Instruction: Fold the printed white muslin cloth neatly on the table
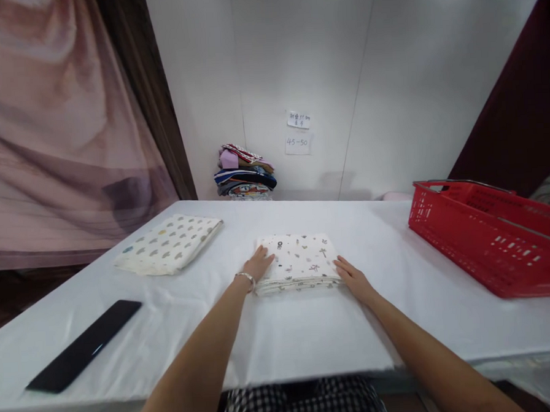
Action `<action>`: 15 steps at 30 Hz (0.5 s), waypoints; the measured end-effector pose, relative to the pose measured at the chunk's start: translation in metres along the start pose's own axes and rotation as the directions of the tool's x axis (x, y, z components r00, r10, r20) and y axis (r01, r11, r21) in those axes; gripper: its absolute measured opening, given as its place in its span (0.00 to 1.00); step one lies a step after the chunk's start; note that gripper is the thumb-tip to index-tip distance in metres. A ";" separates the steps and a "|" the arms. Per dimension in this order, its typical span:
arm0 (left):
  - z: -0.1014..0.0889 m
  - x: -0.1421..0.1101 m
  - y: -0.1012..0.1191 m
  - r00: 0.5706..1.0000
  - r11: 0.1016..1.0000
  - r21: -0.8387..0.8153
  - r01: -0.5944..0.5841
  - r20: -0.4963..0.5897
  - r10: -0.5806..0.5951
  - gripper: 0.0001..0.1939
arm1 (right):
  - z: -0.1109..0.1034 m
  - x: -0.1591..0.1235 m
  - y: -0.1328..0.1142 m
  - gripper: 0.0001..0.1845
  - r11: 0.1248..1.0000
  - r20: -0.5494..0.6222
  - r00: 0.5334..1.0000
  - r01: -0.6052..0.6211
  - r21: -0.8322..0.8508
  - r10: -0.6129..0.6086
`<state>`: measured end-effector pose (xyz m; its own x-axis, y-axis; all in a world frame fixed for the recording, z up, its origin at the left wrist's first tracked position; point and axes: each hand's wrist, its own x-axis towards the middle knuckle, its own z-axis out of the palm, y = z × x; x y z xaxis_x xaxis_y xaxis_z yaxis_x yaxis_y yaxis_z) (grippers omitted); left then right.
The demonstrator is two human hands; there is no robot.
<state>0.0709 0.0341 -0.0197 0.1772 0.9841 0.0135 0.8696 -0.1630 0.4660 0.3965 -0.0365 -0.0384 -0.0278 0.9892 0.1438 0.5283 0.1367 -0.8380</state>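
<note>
A folded white cloth with a small scattered print lies flat in front of me, its layers showing along the near edge. My left hand rests at its left side, fingers stretched onto the cloth's edge; a bracelet circles that wrist. At the opposite side, my right hand touches the right edge with fingers extended. Neither hand is closed round the fabric. Farther left lies another folded cloth, cream with grey patterned shapes.
The table has a white cover. A long black flat object lies at the near left. A red plastic basket stands on the right. Against the back wall is a pile of folded fabrics, with paper notes beside it.
</note>
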 end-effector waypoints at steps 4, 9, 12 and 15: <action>0.003 -0.029 -0.001 0.991 0.984 -0.154 0.089 -0.089 -0.103 0.25 | 0.008 -0.002 0.006 0.25 1.000 -0.078 0.997 0.026 -0.007 -0.026; 0.014 -0.067 0.000 0.919 0.925 -0.344 0.160 -0.289 -0.267 0.25 | 0.007 0.001 0.009 0.29 0.991 -0.187 0.982 -0.008 -0.137 -0.018; 0.018 -0.077 0.001 0.896 0.915 -0.376 0.147 -0.342 -0.284 0.24 | 0.006 0.000 0.006 0.32 0.973 -0.215 0.976 -0.064 -0.221 0.016; 0.018 -0.079 0.003 0.890 0.941 -0.315 0.122 -0.385 -0.244 0.22 | 0.004 -0.003 0.004 0.32 0.959 -0.198 0.979 -0.096 -0.266 0.043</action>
<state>0.0673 -0.0455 -0.0353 -0.2312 0.9431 0.2388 0.6953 -0.0115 0.7187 0.3954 -0.0383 -0.0445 0.1636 0.9641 0.2090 0.7351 0.0222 -0.6776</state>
